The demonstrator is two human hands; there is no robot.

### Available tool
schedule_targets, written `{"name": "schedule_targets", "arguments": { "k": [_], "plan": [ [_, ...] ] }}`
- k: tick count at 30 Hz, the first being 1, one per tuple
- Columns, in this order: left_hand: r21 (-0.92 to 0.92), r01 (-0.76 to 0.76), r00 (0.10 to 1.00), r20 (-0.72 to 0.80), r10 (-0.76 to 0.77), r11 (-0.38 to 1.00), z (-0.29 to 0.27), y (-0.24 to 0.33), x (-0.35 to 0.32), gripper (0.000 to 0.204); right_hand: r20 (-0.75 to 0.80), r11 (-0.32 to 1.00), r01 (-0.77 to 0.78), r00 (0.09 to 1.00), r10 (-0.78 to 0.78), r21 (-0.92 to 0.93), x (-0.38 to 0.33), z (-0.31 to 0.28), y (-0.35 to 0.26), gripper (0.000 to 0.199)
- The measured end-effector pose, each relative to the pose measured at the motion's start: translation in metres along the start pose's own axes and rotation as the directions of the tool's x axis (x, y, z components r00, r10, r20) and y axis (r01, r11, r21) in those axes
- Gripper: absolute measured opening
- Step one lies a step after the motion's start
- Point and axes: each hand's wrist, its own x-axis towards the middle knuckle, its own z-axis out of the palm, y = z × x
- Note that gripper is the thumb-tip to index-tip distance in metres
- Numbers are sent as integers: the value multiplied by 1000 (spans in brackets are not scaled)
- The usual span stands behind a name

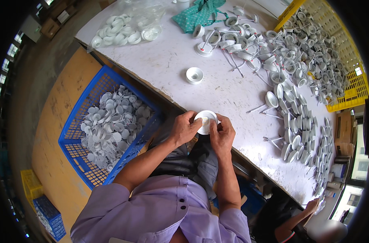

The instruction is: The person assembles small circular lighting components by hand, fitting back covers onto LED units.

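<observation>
At the table's near edge I hold a small round white downlight (206,120) between both hands, its face with a pale yellowish centre turned up. My left hand (185,128) grips its left rim, thumb over the face. On the opposite rim, my right hand (222,135) is closed, its thumb also pressing near the face. Fingers underneath are hidden. Beyond them on the white table (160,67) stands a single white stepped round housing (194,75), apart from the hands.
A blue crate (103,77) full of white round parts (115,125) stands at left. Downlights with wires (241,40) cover the table's far and right side, beside a tipped yellow crate (350,87). A clear bag of white rings (125,30) lies far left. A co-worker's hand (312,206) shows lower right.
</observation>
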Motion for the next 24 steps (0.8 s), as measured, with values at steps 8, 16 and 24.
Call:
{"name": "schedule_targets", "arguments": {
  "k": [8, 16, 24],
  "plan": [
    [-89, 6, 996, 90, 2, 996, -3, 5, 0, 26, -6, 1000, -5, 1000, 5, 1, -1, -3, 5, 22],
    [-242, 109, 982, 177, -67, 964, -2, -4, 4, 25, 134, 995, 102, 986, -98, -22, 1, -26, -11, 76],
    [-206, 108, 941, 336, -34, 973, 35, 4, 8, 32, 58, 960, 202, 979, -195, -193, 1, -67, 10, 77]
  ]
}}
